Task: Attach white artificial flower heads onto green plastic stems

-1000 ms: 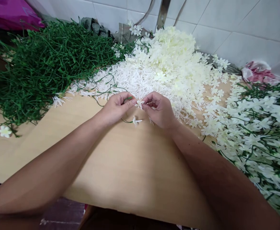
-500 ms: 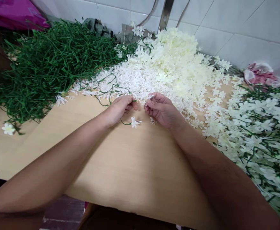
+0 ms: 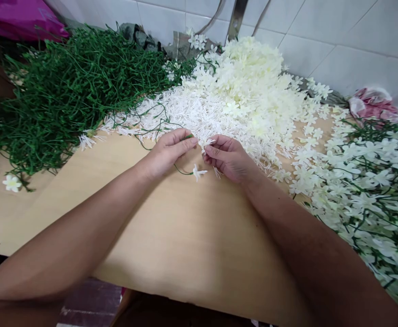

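Observation:
My left hand (image 3: 172, 147) is closed in a pinch on a green artificial flower stem (image 3: 184, 172). One branch of that stem hangs below the fingers and ends in a white flower (image 3: 198, 172). Close beside it, my right hand (image 3: 226, 156) pinches a white artificial flower (image 3: 206, 143) between thumb and fingers. The two sets of fingertips nearly meet, and I cannot tell whether the stem's tip is inside the held flower. Just beyond both hands lies a heap of thin white stamens (image 3: 188, 111).
Green stems (image 3: 83, 86) pile up at the left, and loose cream petals (image 3: 253, 86) at the back. Finished-looking white flowers on stems (image 3: 365, 200) cover the right side. A tan board (image 3: 171, 245) lies beneath my forearms. White tiles (image 3: 321, 27) form the wall behind.
My left hand has moved slightly right, closer to the flower in my right hand. The hanging white flower has swung right and a little up. My right hand has barely moved.

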`<act>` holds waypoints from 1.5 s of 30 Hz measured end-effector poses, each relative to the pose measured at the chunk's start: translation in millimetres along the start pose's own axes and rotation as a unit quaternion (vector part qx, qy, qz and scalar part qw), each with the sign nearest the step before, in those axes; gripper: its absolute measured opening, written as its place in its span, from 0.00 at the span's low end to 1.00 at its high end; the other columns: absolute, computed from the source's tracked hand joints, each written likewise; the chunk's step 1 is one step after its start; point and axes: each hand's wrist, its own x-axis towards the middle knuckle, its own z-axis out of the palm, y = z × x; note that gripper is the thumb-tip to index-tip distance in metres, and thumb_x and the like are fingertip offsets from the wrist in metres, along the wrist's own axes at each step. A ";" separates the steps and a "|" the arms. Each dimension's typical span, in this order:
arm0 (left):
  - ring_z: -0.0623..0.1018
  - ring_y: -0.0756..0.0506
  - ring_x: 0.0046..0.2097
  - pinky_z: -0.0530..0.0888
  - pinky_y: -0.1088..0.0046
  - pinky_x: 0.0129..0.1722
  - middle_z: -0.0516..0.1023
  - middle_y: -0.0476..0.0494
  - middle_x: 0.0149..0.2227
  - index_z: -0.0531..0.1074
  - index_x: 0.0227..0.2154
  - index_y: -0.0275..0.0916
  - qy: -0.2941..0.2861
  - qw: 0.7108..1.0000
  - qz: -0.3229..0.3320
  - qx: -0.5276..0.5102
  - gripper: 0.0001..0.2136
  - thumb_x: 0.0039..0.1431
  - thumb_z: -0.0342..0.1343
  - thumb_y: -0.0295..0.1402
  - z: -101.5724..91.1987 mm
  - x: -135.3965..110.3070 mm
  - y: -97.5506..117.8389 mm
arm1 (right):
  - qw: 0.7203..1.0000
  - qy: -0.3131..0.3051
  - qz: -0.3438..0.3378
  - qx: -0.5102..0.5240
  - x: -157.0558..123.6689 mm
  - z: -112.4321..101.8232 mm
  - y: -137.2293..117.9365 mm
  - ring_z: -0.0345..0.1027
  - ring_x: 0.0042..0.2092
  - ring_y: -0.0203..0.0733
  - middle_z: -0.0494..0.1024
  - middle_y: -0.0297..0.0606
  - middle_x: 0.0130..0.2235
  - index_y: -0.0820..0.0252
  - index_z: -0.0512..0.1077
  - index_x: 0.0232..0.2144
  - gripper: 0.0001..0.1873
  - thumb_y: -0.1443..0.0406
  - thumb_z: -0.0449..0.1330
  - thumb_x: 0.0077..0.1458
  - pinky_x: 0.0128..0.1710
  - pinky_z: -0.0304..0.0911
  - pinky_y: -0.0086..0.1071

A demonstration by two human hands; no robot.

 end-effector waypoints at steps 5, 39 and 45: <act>0.56 0.55 0.21 0.53 0.77 0.21 0.57 0.55 0.18 0.67 0.25 0.37 0.017 0.995 0.037 0.093 0.09 0.45 0.60 0.35 0.8 -0.7 1.7 | 1.000 -0.002 -0.019 -0.023 1.2 2.5 1.4 0.65 0.24 0.27 0.72 0.26 0.22 0.60 0.69 0.24 0.19 0.58 0.72 0.34 0.26 0.63 0.23; 0.53 0.57 0.20 0.49 0.78 0.19 0.54 0.55 0.17 0.59 0.18 0.36 -0.109 0.991 -0.033 -0.074 0.17 0.51 0.58 0.40 2.0 1.6 -8.5 | 0.999 -0.001 -0.013 0.030 -1.0 2.0 -1.2 0.66 0.25 0.26 0.73 0.24 0.22 0.58 0.70 0.24 0.18 0.61 0.73 0.32 0.29 0.65 0.23; 0.54 0.57 0.20 0.49 0.78 0.19 0.56 0.55 0.17 0.59 0.18 0.36 -0.114 0.989 -0.049 -0.082 0.17 0.50 0.59 0.41 2.6 0.4 -8.0 | 0.998 0.007 -0.006 0.061 -1.3 4.6 0.2 0.67 0.26 0.26 0.73 0.23 0.23 0.58 0.69 0.22 0.18 0.62 0.74 0.31 0.30 0.67 0.24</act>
